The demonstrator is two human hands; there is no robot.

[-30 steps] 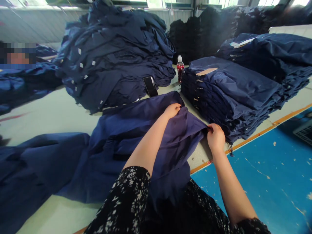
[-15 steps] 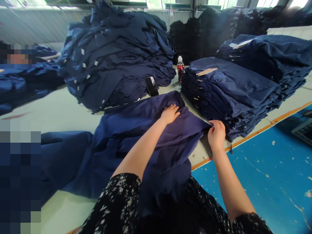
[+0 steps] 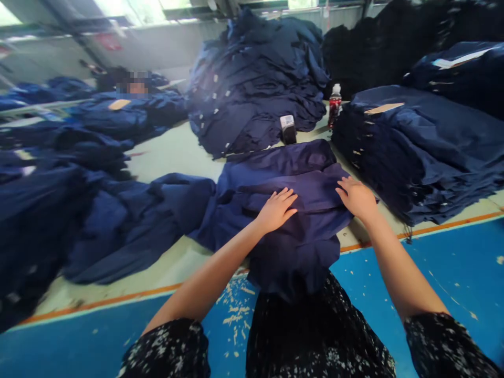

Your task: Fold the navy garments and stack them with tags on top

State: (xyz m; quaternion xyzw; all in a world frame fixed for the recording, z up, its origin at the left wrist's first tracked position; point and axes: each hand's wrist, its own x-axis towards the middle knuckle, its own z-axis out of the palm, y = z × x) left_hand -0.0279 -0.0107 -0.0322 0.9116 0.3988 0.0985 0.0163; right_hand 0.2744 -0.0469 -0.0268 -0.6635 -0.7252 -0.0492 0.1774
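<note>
A navy blue garment (image 3: 299,184) lies spread on the pale table in front of me, its lower part hanging over the edge towards my body. My left hand (image 3: 276,210) rests flat on the middle of the cloth, fingers apart. Near the garment's right side, my right hand (image 3: 357,198) lies on the fabric with its fingers stretched out. A long navy piece (image 3: 173,205) stretches left from the garment across the table. Just behind the garment, a phone (image 3: 289,130) leans against a big heap of navy garments (image 3: 255,84).
A bottle of red drink (image 3: 335,105) stands behind the garment. Stacked navy garments (image 3: 429,147) with a paper tag (image 3: 385,108) lie at right. More navy cloth (image 3: 35,210) covers the left. An orange edge strip (image 3: 118,299) borders the table (image 3: 165,152). A person (image 3: 136,86) is far left.
My view has turned left. My right hand has let go of the garment's right corner and now lies flat on it. My left hand has moved nearer to me across the cloth.
</note>
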